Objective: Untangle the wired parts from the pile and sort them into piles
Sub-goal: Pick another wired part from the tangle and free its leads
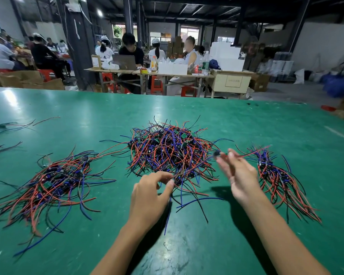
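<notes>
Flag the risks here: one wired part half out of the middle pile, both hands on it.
1. The right hand lifts a part whose wires still run into the tangled pile; pulling could drag neighbours along or strain a solder joint.
2. The left hand pinches wires at the pile's near edge; a slip may scatter loose strands.
3. The right pile sits close, so a careless drop could re-tangle it.
</notes>
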The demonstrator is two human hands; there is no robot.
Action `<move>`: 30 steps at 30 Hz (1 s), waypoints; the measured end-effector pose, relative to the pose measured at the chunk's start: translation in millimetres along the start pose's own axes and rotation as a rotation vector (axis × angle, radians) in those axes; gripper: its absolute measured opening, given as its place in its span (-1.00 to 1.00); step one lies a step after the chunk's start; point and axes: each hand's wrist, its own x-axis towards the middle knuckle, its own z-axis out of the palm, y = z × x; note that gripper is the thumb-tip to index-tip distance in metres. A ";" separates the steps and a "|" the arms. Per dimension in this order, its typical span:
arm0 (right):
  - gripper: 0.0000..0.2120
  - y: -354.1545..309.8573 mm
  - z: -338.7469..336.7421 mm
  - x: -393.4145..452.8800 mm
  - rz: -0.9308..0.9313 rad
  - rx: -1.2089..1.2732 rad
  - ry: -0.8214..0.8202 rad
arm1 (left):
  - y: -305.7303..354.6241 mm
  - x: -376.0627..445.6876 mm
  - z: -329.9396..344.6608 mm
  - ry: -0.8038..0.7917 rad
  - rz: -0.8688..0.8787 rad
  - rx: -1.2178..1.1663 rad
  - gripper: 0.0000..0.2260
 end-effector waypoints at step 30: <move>-0.32 -16.3 -62.5 121.3 -0.045 -2.080 0.173 | 1.1 -0.7 -2.2 -0.085 -0.095 -0.066 -0.86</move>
